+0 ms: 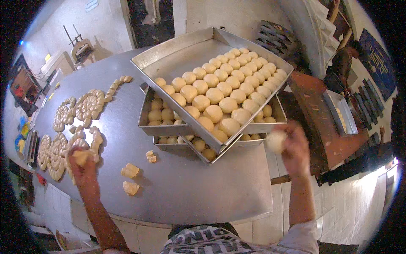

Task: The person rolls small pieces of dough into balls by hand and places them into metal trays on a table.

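My right hand (296, 148) is blurred, off the table's right edge, with its fingers closed on a round, pale dough ball (275, 142). At the left, my left hand (83, 173) grips a yellowish dough piece (81, 157) beside the coiled rows of cut dough pieces (91, 103). Those rows lie in several spirals on the metal table. The top metal tray (169, 57) sits slantwise on a stack of trays, holding lines of smooth dough balls (214, 95) and bare at its far left. Loose yellow lumps (130, 170) rest between my left hand and the stack.
Lower trays (165, 130), also filled with dough balls, jut out at differing angles. A second, reddish-brown table (313, 110) at the right bears another metal tray (338, 112), near a person (344, 63). A small press-like device (81, 48) stands by the far left wall.
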`<action>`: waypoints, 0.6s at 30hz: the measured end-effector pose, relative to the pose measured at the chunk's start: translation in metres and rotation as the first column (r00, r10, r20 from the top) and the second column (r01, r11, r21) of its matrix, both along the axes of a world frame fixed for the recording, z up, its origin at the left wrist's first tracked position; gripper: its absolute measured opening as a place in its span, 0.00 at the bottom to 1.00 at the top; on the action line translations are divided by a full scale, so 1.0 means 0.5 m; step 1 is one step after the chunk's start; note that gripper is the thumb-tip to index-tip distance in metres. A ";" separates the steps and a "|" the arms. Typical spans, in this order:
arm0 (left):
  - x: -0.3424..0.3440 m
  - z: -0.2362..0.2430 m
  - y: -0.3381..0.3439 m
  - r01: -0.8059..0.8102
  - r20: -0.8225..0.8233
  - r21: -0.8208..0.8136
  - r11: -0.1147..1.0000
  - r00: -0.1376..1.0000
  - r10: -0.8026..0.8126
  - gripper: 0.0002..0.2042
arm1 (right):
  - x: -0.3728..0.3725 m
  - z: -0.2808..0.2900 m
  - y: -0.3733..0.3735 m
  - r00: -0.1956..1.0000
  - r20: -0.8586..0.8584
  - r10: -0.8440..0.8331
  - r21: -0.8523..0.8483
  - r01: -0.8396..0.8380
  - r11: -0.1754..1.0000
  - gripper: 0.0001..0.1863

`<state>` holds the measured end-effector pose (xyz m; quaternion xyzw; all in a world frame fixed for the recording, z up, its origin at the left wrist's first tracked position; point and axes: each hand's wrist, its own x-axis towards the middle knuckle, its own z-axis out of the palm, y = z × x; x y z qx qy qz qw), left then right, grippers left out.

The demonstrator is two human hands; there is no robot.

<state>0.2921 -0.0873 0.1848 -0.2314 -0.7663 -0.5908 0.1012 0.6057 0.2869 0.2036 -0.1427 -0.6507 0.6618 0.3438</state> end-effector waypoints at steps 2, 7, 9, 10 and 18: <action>0.058 -0.006 0.044 0.005 0.089 -0.089 0.996 0.996 0.003 0.25 | -0.130 0.103 0.010 0.930 -0.366 -0.019 0.008 0.024 1.000 0.22; 0.135 -0.099 0.082 0.428 0.425 -0.012 0.904 0.820 -0.383 0.29 | -0.431 0.291 0.081 0.809 -0.586 -0.049 0.181 0.190 0.965 0.17; 0.176 -0.052 0.107 0.456 0.421 -0.147 0.878 0.832 -0.362 0.25 | -0.536 0.227 0.099 0.925 -0.175 -0.337 0.610 0.370 0.700 0.19; 0.191 -0.035 0.116 0.471 0.430 -0.209 0.857 0.831 -0.352 0.23 | -0.572 0.176 0.102 0.936 0.174 -0.306 0.889 -0.015 0.458 0.20; 0.205 -0.024 0.056 0.425 0.005 -0.392 0.816 0.888 -0.461 0.22 | -0.323 0.177 -0.166 0.934 0.158 0.320 0.609 -0.347 0.714 0.18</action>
